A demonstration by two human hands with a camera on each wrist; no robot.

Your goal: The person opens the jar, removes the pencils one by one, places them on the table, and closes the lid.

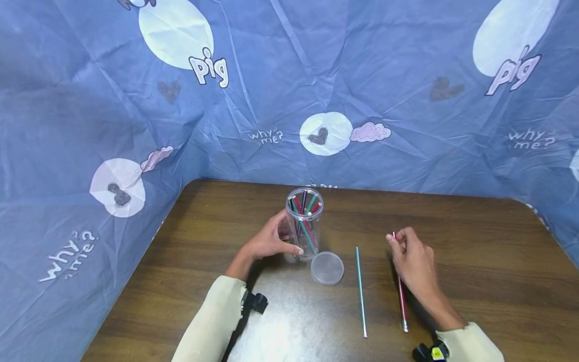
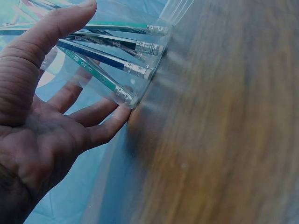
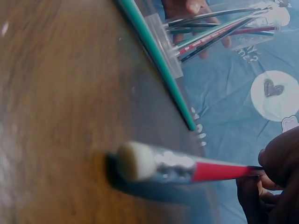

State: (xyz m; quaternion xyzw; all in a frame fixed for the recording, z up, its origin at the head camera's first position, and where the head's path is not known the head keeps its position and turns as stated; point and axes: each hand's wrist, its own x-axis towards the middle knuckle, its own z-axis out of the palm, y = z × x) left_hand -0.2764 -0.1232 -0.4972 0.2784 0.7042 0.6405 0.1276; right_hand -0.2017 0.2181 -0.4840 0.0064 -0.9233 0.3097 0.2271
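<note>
A clear plastic jar [image 1: 318,227] stands upright on the table, holding several green, red and dark pencils. My left hand [image 1: 267,240] grips its side, thumb in front and fingers round the back. In the left wrist view, the eraser ends of the pencils [image 2: 140,70] rest at the jar's bottom. My right hand [image 1: 415,262] pinches a red pencil [image 1: 402,304] near its far end between thumb and fingers. That pencil's white eraser [image 3: 135,162] points back toward my body, close over the table. To its left lies a green pencil [image 1: 360,294].
A round translucent lid [image 1: 327,268] lies flat just in front of the jar. The brown wooden table [image 1: 217,206] has rounded far corners. Behind it hangs a blue printed cloth [image 1: 253,166], with another stretch at the left side.
</note>
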